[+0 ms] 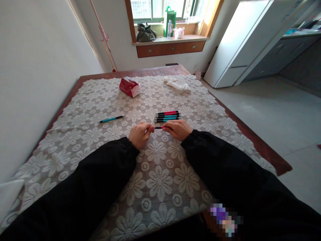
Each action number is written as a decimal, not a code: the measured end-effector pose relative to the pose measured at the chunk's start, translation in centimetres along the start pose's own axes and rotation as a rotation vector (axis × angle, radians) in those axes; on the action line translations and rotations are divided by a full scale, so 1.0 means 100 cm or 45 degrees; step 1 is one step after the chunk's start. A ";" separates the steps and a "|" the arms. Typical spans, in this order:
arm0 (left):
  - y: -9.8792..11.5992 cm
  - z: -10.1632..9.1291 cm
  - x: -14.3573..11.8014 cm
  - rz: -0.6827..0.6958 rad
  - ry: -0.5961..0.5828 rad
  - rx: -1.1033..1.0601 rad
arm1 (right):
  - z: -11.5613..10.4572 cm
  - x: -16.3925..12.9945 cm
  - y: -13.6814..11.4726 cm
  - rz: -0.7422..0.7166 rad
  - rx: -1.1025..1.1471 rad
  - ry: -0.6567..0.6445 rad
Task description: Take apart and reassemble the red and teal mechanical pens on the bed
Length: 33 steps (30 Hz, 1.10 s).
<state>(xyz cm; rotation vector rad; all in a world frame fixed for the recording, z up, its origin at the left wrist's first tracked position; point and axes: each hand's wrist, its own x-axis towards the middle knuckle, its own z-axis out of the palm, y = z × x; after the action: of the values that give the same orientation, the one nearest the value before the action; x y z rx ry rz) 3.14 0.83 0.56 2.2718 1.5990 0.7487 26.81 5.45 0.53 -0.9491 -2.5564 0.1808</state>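
Between my two hands is a red and black pen (158,127), held level close above the tablecloth. My left hand (141,133) pinches its black end, and my right hand (177,129) closes round its red part, hiding that end. Just beyond my right hand lies a row of several pens (167,115), red and black ones at the far side, blue and black ones nearer me. A single blue and black pen (111,119) rests apart, to the left of and beyond my left hand.
A floral lace tablecloth (159,182) covers the wooden table (273,160). Farther back are a red tissue pack (129,87) and a crumpled white plastic bag (178,84). A white fridge (235,43) stands beyond the right side, and a windowsill (160,40) holds bags and a bottle.
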 end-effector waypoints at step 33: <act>-0.078 -0.096 0.031 -0.549 -0.420 0.840 | -0.008 -0.007 0.057 -0.135 0.029 0.308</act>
<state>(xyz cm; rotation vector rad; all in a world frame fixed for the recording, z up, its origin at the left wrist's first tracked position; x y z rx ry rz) -7.58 5.75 5.52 2.1223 2.2655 -0.2934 31.01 9.28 -0.43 -0.7734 -2.3686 0.0603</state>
